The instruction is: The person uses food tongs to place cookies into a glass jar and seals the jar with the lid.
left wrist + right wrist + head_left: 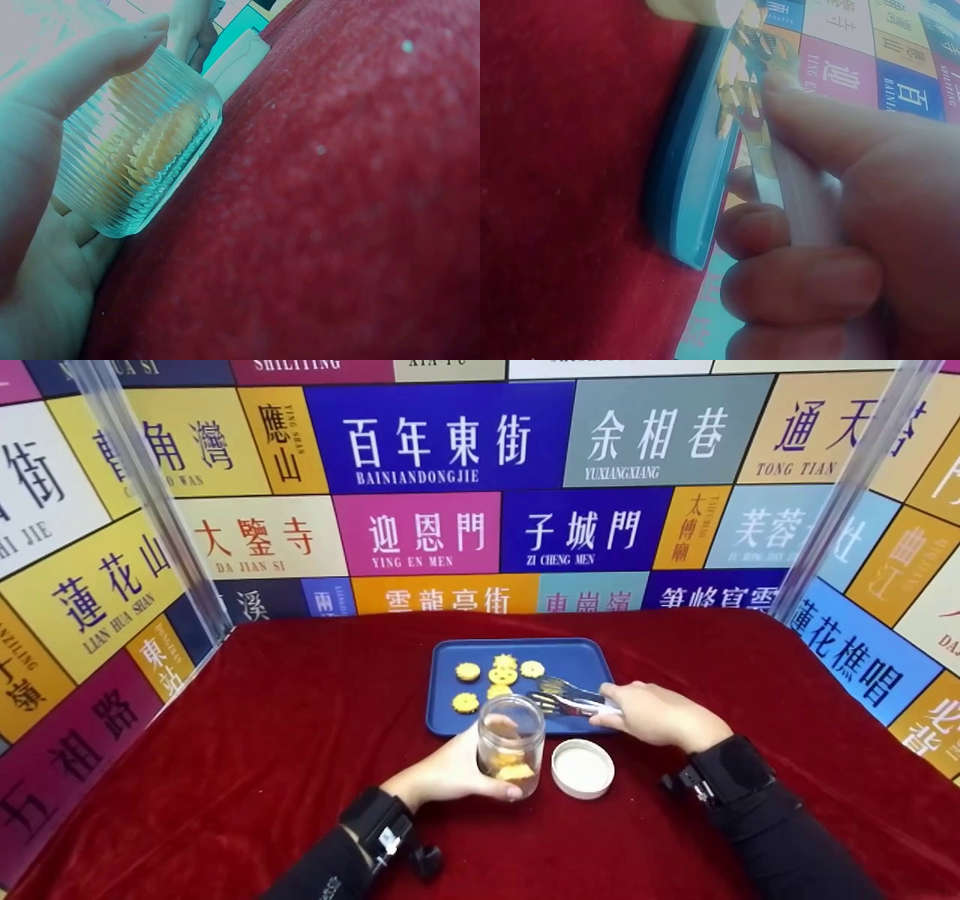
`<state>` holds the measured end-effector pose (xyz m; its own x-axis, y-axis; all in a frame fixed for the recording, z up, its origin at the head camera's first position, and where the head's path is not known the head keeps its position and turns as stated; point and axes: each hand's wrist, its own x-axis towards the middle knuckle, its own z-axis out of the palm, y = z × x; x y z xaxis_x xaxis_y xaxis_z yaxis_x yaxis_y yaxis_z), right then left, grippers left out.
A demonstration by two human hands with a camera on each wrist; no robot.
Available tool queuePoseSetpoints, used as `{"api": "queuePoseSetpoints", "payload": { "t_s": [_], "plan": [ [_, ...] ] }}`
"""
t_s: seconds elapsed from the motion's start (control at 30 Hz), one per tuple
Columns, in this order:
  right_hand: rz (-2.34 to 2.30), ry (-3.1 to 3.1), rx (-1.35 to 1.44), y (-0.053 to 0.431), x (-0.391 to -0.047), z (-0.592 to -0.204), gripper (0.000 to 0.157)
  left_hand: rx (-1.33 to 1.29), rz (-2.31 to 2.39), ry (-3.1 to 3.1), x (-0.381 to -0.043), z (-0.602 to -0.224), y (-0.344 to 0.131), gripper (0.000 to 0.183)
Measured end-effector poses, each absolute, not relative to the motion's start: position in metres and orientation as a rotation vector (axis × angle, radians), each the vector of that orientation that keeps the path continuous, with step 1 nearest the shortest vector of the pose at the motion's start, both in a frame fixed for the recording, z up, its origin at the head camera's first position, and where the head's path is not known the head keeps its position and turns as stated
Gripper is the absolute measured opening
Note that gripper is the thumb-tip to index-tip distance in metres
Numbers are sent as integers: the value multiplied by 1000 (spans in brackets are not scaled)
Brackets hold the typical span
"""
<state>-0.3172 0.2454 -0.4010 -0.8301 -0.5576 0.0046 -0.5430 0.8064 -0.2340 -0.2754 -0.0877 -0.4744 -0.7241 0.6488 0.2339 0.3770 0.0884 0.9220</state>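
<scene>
My left hand (pixel 446 771) grips a clear ribbed jar (pixel 176 97) from its left side, fingers and thumb wrapped round it. Several yellow cookies (pixel 514 772) lie at the bottom of the jar, which has its mouth uncovered. In my right hand (pixel 660 718) is a pair of tongs (pixel 761 154) with slotted metal ends and white handles, the fingers curled round the handles. The tong ends spread apart over the right part of a blue tray (pixel 559 651). Several scalloped yellow cookies (pixel 502 676) rest on that tray, left of the tongs.
A round white lid (pixel 583 769) lies just right of the jar, in front of the tray. Dark red cloth (pixel 322 690) covers the table. Colourful lettered panels (pixel 442 435) stand behind and at both sides, with clear upright posts (pixel 847 487) at the back corners.
</scene>
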Motion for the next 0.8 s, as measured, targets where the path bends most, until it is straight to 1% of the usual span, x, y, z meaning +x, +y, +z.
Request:
{"api": "queuePoseSetpoints", "payload": {
  "t_s": [0.17,0.4,0.8],
  "plan": [
    [-348,2945,-875,249,-320,-400,30,1061,1686,2121,-275,-474,-87,80],
    [-382,2958,-846,256,-320,-390,32,1016,1693,2116,-274,-475,-88,79],
    [-443,2982,-803,270,-315,-366,41,1041,1686,2119,-273,-472,-88,79]
  ]
}}
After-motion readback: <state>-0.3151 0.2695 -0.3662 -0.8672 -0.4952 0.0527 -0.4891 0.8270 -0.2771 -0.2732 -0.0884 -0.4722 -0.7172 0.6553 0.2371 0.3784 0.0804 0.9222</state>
